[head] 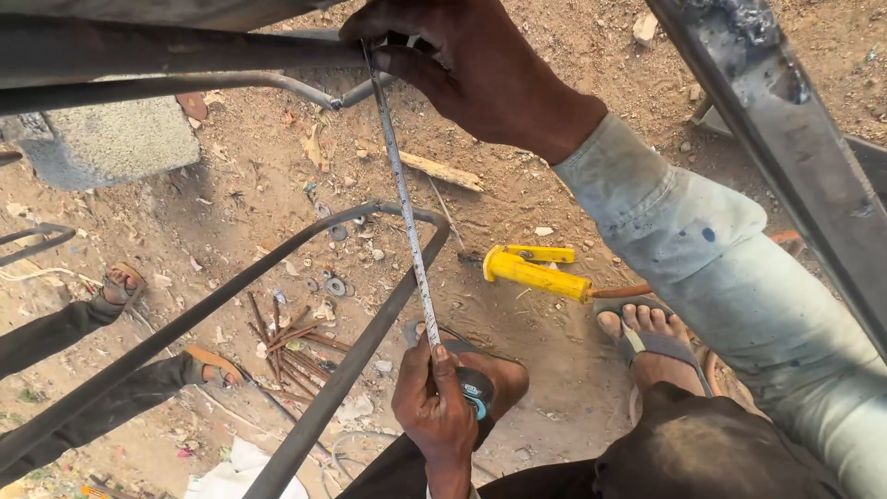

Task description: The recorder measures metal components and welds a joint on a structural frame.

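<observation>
Above dirt ground (554, 370), my right hand (462, 69) pinches tape blade (407, 212) end to metal tube (185, 46); my left hand (434, 407) clamped on tape measure case (476, 393).

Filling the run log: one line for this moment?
right hand: pins tape on bar | left hand: holds tape case

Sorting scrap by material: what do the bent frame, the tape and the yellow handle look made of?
Bent frame: likely steel tube, dull grey, unpainted, scuffed. Tape, stretched between right hand and left hand: thin flexible metal by its look, pale with printed marks. Yellow handle: probably plastic, smooth and evenly coloured.
</observation>
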